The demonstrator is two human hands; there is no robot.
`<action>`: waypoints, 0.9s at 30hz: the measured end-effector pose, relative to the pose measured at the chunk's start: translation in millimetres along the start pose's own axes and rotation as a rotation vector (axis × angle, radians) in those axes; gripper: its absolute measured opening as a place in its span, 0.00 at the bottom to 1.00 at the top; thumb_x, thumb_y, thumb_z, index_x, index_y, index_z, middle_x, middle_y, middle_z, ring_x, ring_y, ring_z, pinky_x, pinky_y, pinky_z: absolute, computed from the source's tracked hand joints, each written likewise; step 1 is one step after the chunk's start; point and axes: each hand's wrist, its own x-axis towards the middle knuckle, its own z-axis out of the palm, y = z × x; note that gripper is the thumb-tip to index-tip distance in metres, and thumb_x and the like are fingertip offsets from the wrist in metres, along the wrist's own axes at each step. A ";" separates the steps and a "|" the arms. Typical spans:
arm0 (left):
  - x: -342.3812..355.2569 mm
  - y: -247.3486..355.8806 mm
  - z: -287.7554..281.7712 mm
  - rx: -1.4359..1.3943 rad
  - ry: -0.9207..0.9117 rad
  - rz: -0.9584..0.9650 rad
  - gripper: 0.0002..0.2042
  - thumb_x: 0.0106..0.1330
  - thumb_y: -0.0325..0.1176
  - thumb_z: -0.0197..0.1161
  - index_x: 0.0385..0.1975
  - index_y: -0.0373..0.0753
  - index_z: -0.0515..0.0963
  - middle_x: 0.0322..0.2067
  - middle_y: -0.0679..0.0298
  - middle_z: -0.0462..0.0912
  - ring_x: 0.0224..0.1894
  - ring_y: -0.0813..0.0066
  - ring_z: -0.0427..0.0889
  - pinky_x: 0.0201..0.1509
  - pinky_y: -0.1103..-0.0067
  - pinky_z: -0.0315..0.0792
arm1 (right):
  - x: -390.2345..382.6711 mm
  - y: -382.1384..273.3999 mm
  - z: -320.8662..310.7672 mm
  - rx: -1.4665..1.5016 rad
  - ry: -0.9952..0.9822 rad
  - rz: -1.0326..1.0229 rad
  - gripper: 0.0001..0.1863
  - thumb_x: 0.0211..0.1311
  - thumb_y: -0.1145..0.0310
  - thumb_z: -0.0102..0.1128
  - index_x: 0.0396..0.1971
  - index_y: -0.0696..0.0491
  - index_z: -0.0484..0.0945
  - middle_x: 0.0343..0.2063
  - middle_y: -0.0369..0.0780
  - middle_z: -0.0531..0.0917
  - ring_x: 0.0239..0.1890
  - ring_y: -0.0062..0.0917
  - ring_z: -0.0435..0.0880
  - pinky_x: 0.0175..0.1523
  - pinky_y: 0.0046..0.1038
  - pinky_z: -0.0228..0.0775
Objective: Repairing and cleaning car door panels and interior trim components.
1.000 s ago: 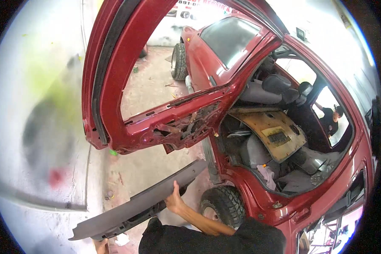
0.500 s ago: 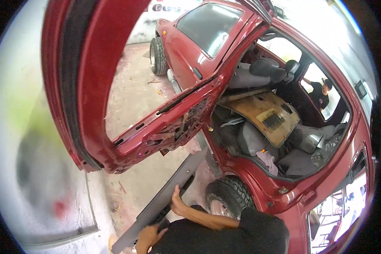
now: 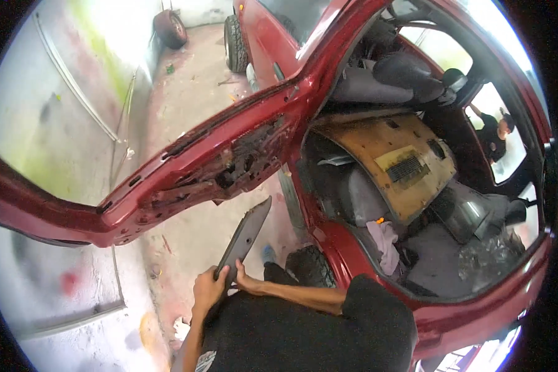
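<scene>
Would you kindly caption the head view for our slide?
Left hand and right hand hold a grey panel beside a red vehicle.

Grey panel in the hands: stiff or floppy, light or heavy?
The grey panel is probably stiff: its free end shows no sag beyond the left hand and right hand. Likely light for its size, given the thin edge.

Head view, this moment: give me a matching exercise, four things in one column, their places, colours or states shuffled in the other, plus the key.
1. Grey trim panel
2. Curved board inside the car
3. Cloth
4. Car door

A. Pale mauve
B. Swung open, inner metalwork exposed
C. Held by the left hand and right hand
D. Tan, with a dark grille

Pairs: 1-C, 2-D, 3-A, 4-B.
</scene>
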 end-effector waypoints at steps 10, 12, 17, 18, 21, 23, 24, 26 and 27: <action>-26.9 17.9 72.6 0.010 0.050 -0.271 0.28 0.73 0.57 0.57 0.32 0.31 0.83 0.26 0.40 0.82 0.32 0.40 0.83 0.37 0.57 0.73 | -81.5 -200.4 -72.1 -1.098 -0.706 0.245 0.41 0.76 0.33 0.37 0.53 0.60 0.81 0.44 0.44 0.87 0.49 0.29 0.83 0.55 0.31 0.74; -35.4 16.5 86.5 0.039 0.059 -0.249 0.28 0.74 0.57 0.54 0.35 0.32 0.84 0.25 0.40 0.81 0.32 0.42 0.84 0.37 0.58 0.73 | -97.7 -243.8 -83.8 -0.908 -0.657 0.038 0.34 0.78 0.40 0.44 0.49 0.59 0.83 0.44 0.41 0.87 0.48 0.27 0.84 0.55 0.30 0.75; -43.5 29.0 111.9 0.059 0.144 -0.192 0.27 0.74 0.56 0.55 0.34 0.33 0.83 0.30 0.41 0.83 0.36 0.38 0.83 0.40 0.54 0.73 | -101.1 -344.5 -136.0 -0.754 0.204 -0.822 0.12 0.75 0.62 0.59 0.44 0.55 0.83 0.39 0.37 0.85 0.40 0.20 0.82 0.47 0.27 0.77; -42.5 31.6 112.8 0.103 0.087 -0.217 0.27 0.74 0.56 0.54 0.34 0.34 0.83 0.31 0.41 0.83 0.37 0.38 0.83 0.41 0.54 0.73 | -95.6 -365.7 -147.4 -0.683 0.393 -0.833 0.09 0.73 0.67 0.61 0.45 0.56 0.83 0.38 0.36 0.86 0.38 0.17 0.82 0.46 0.23 0.76; -41.6 36.7 115.2 0.134 0.016 -0.196 0.28 0.74 0.58 0.53 0.36 0.35 0.84 0.33 0.41 0.84 0.39 0.38 0.83 0.43 0.53 0.73 | -76.9 -424.9 -173.6 -0.601 0.749 -1.092 0.10 0.69 0.68 0.65 0.46 0.56 0.83 0.37 0.36 0.87 0.37 0.17 0.82 0.45 0.24 0.76; -43.8 36.1 117.8 0.142 0.008 -0.195 0.29 0.74 0.60 0.51 0.37 0.36 0.84 0.34 0.41 0.84 0.40 0.38 0.83 0.44 0.52 0.74 | -65.0 -451.0 -179.7 -0.592 0.836 -1.190 0.14 0.64 0.67 0.70 0.47 0.56 0.83 0.38 0.37 0.87 0.36 0.20 0.83 0.45 0.26 0.78; -45.0 34.9 119.8 0.155 0.006 -0.214 0.29 0.74 0.60 0.50 0.38 0.37 0.84 0.34 0.41 0.84 0.41 0.38 0.83 0.45 0.52 0.74 | -58.7 -462.0 -179.8 -0.580 0.853 -1.227 0.16 0.62 0.66 0.73 0.47 0.56 0.83 0.39 0.38 0.87 0.36 0.21 0.83 0.45 0.26 0.78; -48.6 31.1 124.3 0.171 -0.005 -0.229 0.29 0.75 0.61 0.49 0.38 0.38 0.84 0.35 0.41 0.84 0.42 0.38 0.83 0.46 0.52 0.75 | -46.2 -475.2 -175.9 -0.535 0.814 -1.231 0.20 0.58 0.66 0.77 0.48 0.57 0.83 0.41 0.40 0.87 0.37 0.21 0.84 0.45 0.25 0.78; -49.6 29.5 127.0 0.172 -0.011 -0.223 0.29 0.75 0.61 0.49 0.39 0.38 0.84 0.35 0.41 0.85 0.43 0.38 0.83 0.47 0.52 0.75 | -40.4 -479.6 -173.6 -0.530 0.800 -1.215 0.21 0.58 0.67 0.77 0.49 0.58 0.82 0.42 0.40 0.87 0.38 0.20 0.84 0.46 0.24 0.77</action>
